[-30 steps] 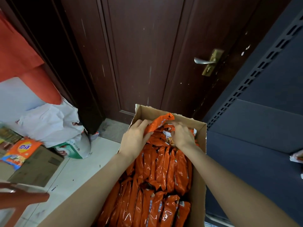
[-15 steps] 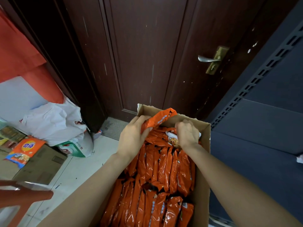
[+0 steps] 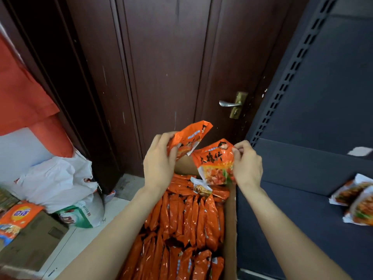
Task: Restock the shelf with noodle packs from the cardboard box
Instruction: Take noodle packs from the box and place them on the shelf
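Both hands are up above the far end of the cardboard box [image 3: 232, 229], each with one noodle pack. Left hand [image 3: 159, 160] has its fingers curled round the edge of the left noodle pack [image 3: 189, 138], which is tilted with its top corner toward the door [image 3: 161, 67]. Right hand [image 3: 247, 164] pinches the right noodle pack [image 3: 217, 164] at its top corner with thumb and fingertips and backs its right edge; the printed face looks at the camera. The two held packs are just beside each other, and whether they touch I can't tell. Below them the packed noodle packs [image 3: 185, 219] stand on edge in tight rows, filling the box; one pack with a white end [image 3: 200, 187] lies loose on top near the far end. The box sits in a narrow lane: shelf unit [image 3: 302, 168] against its right wall, open floor [image 3: 76, 239] on the left, door just behind the far wall. Door handle [image 3: 230, 104] is above and right of the held packs, well apart. The shelf surface has bare room, with a few packs on the shelf [image 3: 357, 201] at the right frame edge, cut off. The box's near end and left wall are hidden by the forearms and frame bottom. At left are a white plastic bag [image 3: 58, 182], a brown carton [image 3: 36, 239] and an orange packet [image 3: 16, 217], partly cut off.
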A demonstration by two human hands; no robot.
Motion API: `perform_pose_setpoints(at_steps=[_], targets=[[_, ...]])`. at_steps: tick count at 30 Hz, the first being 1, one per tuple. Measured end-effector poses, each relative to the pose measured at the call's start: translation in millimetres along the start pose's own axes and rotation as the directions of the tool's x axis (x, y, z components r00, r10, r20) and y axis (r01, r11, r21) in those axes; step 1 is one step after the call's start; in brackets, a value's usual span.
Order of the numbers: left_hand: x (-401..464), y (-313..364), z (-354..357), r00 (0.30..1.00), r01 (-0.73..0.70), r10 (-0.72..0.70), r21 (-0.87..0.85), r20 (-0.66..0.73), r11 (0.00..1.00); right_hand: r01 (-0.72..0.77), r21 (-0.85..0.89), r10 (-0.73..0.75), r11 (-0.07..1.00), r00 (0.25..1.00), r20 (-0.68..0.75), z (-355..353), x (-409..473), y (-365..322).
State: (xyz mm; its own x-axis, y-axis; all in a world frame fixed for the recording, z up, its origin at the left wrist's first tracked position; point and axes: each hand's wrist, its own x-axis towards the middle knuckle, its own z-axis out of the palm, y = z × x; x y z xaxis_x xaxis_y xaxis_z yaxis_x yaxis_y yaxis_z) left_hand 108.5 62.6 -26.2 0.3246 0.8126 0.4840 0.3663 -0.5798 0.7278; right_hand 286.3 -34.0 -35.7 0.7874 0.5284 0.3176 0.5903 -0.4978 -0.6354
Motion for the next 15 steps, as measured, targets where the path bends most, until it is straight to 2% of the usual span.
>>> perform_pose_setpoints(at_steps=[6, 10, 15], targets=[[-10.8, 62.6, 19.4, 0.992, -0.124, 0.122, -0.041, -0.034, 0.992, 0.017, 0.138, -0.004, 0.990, 0.996, -0.094, -78.5, 8.1, 27.0], [-26.1, 114.2, 60.4, 0.982, -0.190, 0.189, -0.085, -0.010, 0.978, 0.002, 0.123, 0.017, 0.992, 0.988, -0.156, -136.0, 12.4, 71.0], [-60.9, 184.8, 130.7, 0.965, -0.245, 0.255, -0.134, 0.066, 0.960, -0.025, 0.088, 0.040, 0.996, 0.985, -0.168, -196.7, 14.0, 153.6]])
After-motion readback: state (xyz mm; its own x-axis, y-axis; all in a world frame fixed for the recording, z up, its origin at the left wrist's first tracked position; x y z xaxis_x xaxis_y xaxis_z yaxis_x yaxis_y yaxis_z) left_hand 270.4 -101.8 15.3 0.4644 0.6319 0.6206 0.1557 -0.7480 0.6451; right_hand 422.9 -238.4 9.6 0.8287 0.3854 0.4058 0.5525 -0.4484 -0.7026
